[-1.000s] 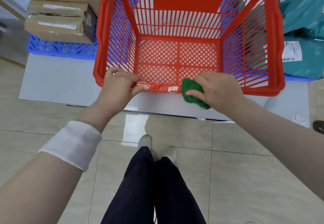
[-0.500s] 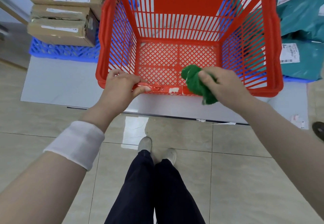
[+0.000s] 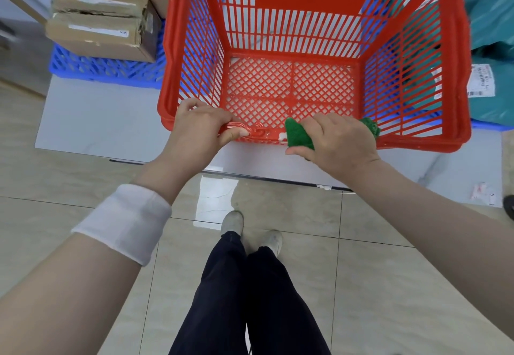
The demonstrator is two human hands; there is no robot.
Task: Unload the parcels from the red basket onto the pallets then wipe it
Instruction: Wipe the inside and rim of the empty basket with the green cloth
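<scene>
The red basket [image 3: 456, 57] stands on a white floor panel, and nothing lies on its lattice bottom. My left hand [image 3: 197, 129] grips the near rim, thumb on the rim's top. My right hand [image 3: 336, 143] holds a green cloth [image 3: 299, 136] pressed over the same near rim, a little right of the left hand; a corner of the cloth sticks out past my knuckles inside the basket. Brown cardboard parcels [image 3: 103, 29] are stacked on a blue pallet [image 3: 105, 69] to the left. Teal bagged parcels [image 3: 492, 98] lie to the right.
The white floor panel [image 3: 97, 121] ends in a front edge just under the basket. Beige floor tiles [image 3: 278, 207] and my legs and shoes [image 3: 233, 222] are below. A dark shoe tip [image 3: 509, 210] shows at the right edge.
My right hand with the cloth rose over the near rim and came back down onto it, slightly further right. The left hand kept its grip. The camera came closer to the basket.
</scene>
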